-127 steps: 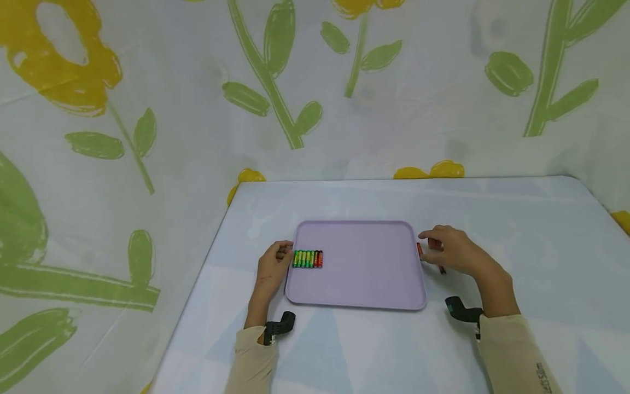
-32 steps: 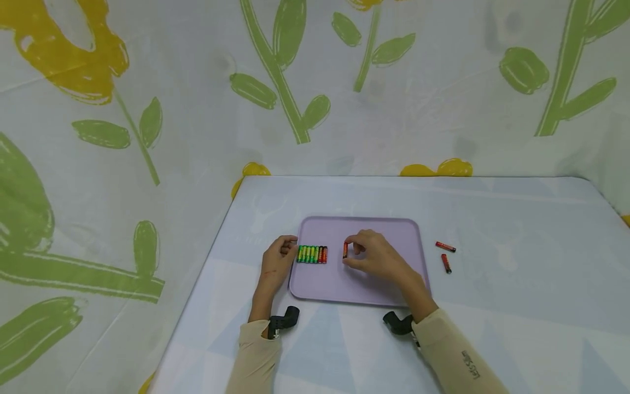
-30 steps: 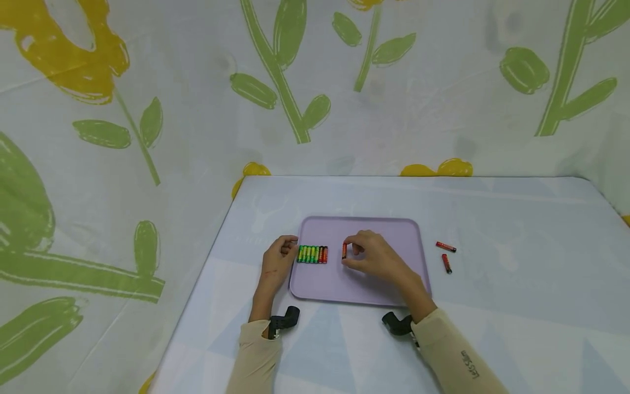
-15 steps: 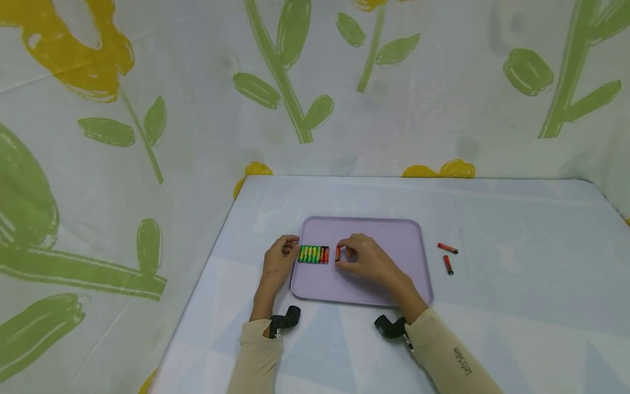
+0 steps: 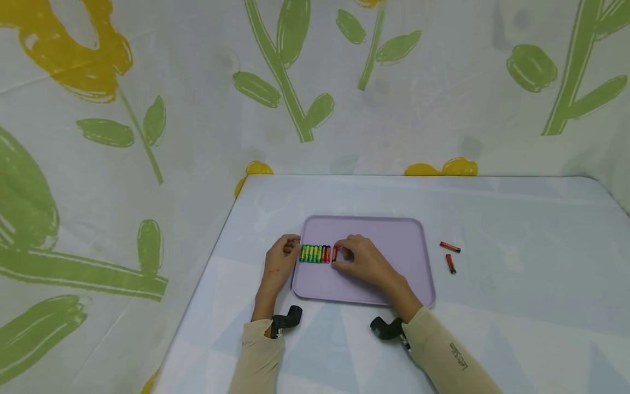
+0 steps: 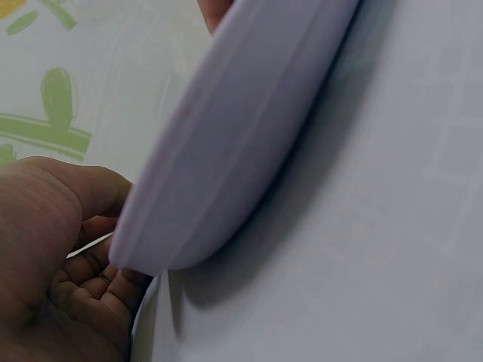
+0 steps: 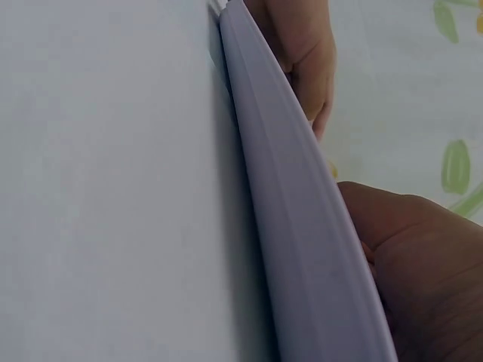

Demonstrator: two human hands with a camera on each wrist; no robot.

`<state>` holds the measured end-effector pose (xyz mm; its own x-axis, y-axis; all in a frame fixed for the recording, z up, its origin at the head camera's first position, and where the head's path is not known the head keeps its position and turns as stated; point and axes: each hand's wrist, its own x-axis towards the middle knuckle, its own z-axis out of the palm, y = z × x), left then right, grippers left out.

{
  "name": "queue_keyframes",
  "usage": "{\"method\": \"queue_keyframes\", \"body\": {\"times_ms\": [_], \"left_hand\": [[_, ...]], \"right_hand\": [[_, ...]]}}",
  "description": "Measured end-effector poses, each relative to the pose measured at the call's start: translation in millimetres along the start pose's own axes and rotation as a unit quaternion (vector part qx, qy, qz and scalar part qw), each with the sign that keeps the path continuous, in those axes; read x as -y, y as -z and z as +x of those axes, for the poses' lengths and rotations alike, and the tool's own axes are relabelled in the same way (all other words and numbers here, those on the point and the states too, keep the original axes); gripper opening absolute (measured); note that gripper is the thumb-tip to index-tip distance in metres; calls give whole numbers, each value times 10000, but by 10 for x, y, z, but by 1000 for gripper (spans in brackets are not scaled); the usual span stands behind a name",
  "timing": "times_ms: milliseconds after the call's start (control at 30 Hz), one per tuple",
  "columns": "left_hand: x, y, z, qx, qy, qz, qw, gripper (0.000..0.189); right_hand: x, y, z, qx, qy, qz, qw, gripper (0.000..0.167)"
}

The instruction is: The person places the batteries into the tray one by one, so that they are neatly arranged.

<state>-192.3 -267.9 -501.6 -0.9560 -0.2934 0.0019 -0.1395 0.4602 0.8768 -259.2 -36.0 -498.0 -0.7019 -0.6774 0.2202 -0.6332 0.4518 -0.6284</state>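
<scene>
In the head view, my right hand (image 5: 364, 261) pinches a red battery (image 5: 334, 253) upright between thumb and fingers, just right of a row of batteries. That row has several green batteries (image 5: 310, 253) on the left and two red batteries (image 5: 326, 254) at its right end. They lie side by side at the left of a lilac tray (image 5: 384, 241). My left hand (image 5: 281, 260) rests at the tray's left rim, fingers loosely bent. In the left wrist view, the left thumb (image 6: 98, 188) reaches behind the tray edge. The tray wall hides the battery in the right wrist view.
Two loose red batteries (image 5: 450, 255) lie on the table right of the tray. The table (image 5: 517, 306) has a pale geometric cover. A flower-printed cloth (image 5: 197, 109) hangs behind and to the left.
My right hand came from the table right of the tray with a red battery and moved left toward the row, narrowing the gap. My left hand stayed at the tray's left rim.
</scene>
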Motion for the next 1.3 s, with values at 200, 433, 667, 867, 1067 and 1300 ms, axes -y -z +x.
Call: {"method": "queue_keyframes", "body": {"times_ms": [200,433,667,867,1067,1300], "left_hand": [[-22,6,-3,18,-40,-38,10000,25],[-31,-3,0,12,-10,-8,10000,24],[-33,-14,-1,-39,-35,36,10000,24],[-35,-42,-19,31,-73,6,10000,25],[12,-51,-8,-49,12,73,10000,25],[15,-42,4,-85,-48,43,9999,25]], "right_hand": [[-5,-21,11,-96,53,-48,9999,36],[31,-1,9,56,-85,-231,9997,42],[88,241,-50,-68,-242,-214,9995,43],[22,625,-232,-318,-608,-331,9971,41],[-148,890,-400,-812,-472,-714,9930,36],[-263,1111,-588,-884,-545,-948,9901,32]]}}
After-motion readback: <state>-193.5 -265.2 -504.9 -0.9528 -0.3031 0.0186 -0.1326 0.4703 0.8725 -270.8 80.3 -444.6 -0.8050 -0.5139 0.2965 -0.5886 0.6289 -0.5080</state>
